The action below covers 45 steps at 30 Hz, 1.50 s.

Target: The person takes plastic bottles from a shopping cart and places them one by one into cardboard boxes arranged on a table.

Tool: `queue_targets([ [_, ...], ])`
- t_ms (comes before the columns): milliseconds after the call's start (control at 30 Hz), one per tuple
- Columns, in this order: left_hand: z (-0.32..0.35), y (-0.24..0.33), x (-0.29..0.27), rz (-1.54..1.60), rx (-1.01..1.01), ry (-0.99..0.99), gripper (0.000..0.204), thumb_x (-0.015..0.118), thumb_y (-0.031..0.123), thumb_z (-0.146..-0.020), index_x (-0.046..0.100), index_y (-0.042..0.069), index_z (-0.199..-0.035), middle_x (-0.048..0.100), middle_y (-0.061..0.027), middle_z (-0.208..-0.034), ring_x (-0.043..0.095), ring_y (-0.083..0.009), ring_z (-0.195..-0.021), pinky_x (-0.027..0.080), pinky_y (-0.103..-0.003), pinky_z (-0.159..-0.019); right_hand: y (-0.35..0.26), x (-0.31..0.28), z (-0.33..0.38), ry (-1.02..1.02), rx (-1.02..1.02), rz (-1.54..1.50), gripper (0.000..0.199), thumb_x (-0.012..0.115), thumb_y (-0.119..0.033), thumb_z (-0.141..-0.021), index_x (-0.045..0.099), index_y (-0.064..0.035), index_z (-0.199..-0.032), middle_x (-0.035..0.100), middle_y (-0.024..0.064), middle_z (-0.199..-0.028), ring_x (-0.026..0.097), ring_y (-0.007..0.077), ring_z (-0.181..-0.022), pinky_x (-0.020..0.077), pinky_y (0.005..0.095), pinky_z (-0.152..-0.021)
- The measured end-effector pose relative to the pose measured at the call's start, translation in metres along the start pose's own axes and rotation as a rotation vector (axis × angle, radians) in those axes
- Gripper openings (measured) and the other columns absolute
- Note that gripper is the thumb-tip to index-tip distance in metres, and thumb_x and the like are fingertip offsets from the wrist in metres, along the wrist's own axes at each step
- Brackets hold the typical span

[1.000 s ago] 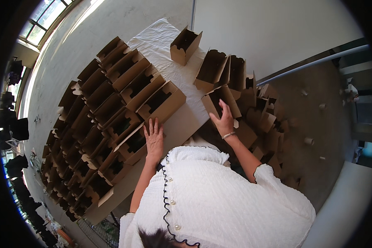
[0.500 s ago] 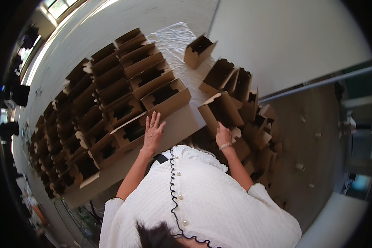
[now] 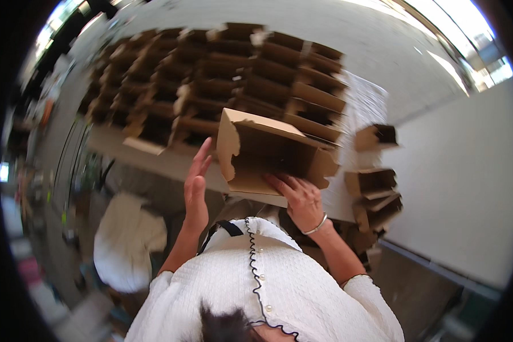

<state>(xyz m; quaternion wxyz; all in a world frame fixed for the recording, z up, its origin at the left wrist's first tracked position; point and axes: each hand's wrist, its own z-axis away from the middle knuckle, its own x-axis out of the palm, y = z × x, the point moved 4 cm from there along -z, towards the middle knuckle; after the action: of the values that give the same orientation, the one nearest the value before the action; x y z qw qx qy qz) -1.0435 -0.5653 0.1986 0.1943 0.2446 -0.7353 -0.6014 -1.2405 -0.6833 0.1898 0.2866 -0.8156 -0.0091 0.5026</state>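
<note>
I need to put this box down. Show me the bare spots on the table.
The rows of open boxes crowd the far table. Bare top shows in the near strip between those rows and the table edge, beside the left hand. The right hand holds the cardboard box.

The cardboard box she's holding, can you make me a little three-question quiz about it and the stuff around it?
1. True or false: the right hand holds up the open cardboard box.
2. What is the left hand doing? A) gripping the box B) raised open beside the box C) resting on the table
3. What lies in rows on the table behind the held box?

Key:
1. True.
2. B: its fingers are stretched out, close to the box's side flap; contact cannot be made out.
3. Many more open brown boxes, packed side by side.
</note>
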Motion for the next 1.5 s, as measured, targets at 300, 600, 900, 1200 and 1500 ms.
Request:
queue_targets([
  [300,0.120,0.001,-0.122,-0.553,-0.442,0.420,0.061,0.070,0.017,-0.086,0.044,-0.004,-0.137,0.067,-0.0245,-0.104,0.069,-0.0294,-0.093,0.055,-0.034,-0.074,-0.092,0.082,-0.046,-0.409,-0.591,0.048,0.052,0.055,-0.007,-0.081,0.058,-0.0219,-0.131,0.066,0.0083,-0.105,0.067,0.0237,-0.090,0.0523,0.0359,-0.082],
  [600,0.223,-0.049,-0.243,-0.828,-0.706,0.636,0.028,0.063,0.020,-0.080,0.063,-0.005,-0.092,0.065,-0.0298,-0.081,0.064,-0.0459,-0.079,0.052,-0.052,-0.072,-0.205,0.198,-0.047,-0.629,-0.821,-0.033,0.047,0.054,-0.008,-0.081,0.062,-0.0214,-0.125,0.068,0.0060,-0.106,0.067,0.0229,-0.094,0.0529,0.0363,-0.084],
  [900,0.313,-0.081,-0.408,-0.520,-0.768,0.784,0.028,0.063,0.014,-0.074,0.065,-0.010,-0.089,0.065,-0.0296,-0.080,0.065,-0.0462,-0.082,0.052,-0.048,-0.072,-0.348,0.299,-0.109,-0.700,-0.642,-0.410,0.032,0.068,-0.030,-0.088,0.068,-0.0122,-0.115,0.071,0.0078,-0.090,0.069,0.0238,-0.083,0.0559,0.0349,-0.075],
  [1200,0.308,-0.070,-0.477,0.357,-0.514,0.923,0.022,0.069,0.010,-0.085,0.068,0.000,-0.105,0.070,-0.0013,-0.093,0.063,-0.0088,-0.083,0.050,-0.027,-0.076,-0.356,0.373,-0.161,-0.485,0.248,-0.710,0.073,0.077,0.001,-0.075,0.044,-0.0114,-0.139,0.064,0.0108,-0.101,0.069,0.0200,-0.086,0.0576,0.0318,-0.074],
  [1500,0.287,-0.086,-0.506,0.402,-0.361,1.255,0.021,0.070,0.016,-0.090,0.068,0.004,-0.107,0.068,0.0026,-0.095,0.060,-0.0047,-0.081,0.048,-0.022,-0.073,-0.355,0.472,-0.226,-0.685,-0.031,-0.318,0.119,0.093,-0.015,-0.053,0.023,-0.0077,-0.149,0.047,0.0201,-0.132,0.047,0.0351,-0.124,0.0427,0.0415,-0.104],
])
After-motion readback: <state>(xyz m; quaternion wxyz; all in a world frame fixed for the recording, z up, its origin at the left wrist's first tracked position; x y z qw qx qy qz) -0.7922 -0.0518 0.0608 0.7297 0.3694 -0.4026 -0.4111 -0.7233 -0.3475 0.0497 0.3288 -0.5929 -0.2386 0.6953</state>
